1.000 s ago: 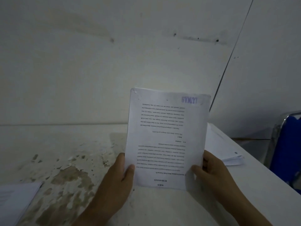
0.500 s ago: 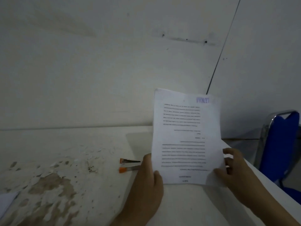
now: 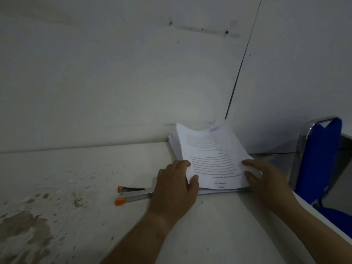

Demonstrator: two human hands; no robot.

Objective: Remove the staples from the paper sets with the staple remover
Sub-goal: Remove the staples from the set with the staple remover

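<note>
**Both hands hold a printed paper set over a stack at the right of the table**

A printed paper set (image 3: 211, 157) sits right of the frame's centre, its text upside down to the camera and a purple stamp near its far edge. The far end curls upward while the near end lies on a stack of papers (image 3: 174, 144) beneath it, whose edges show along the left and near sides.

The left hand (image 3: 175, 184) grips the set's near-left corner, thumb on top of the page and fingers curled against its left edge. The right hand (image 3: 264, 180) clamps the near-right corner, fingers pressed on the sheet's edge.

Just left of the left hand, at lower centre of the frame, lies a metal tool with orange tips (image 3: 131, 194), its two arms spread apart; its right end is hidden behind the hand, so I cannot tell whether it is the staple remover.

The white table (image 3: 85, 168) is stained and peeling at the lower left. A blue chair (image 3: 318, 155) with a metal frame stands at the right edge, beside the table.
</note>
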